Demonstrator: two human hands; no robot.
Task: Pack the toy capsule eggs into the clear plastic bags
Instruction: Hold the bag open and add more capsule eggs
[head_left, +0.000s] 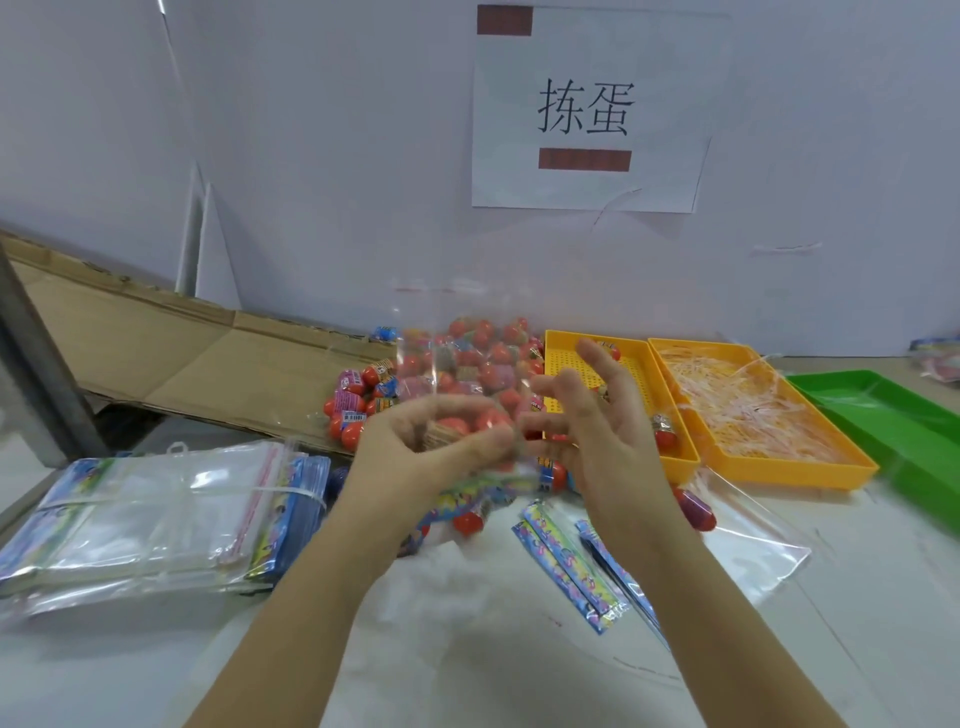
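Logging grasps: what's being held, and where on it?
The left hand grips the clear bag round its lower end; the right hand is open beside it.

Two arms show, both bare from the lower edge of the view to the fingertips. The left forearm (291, 623) and right forearm (727, 623) are slim and smooth, and the wrists are bare. The left hand (436, 447) and right hand (597, 421) are bare too. Blur smears the left hand's fingers (493, 441).
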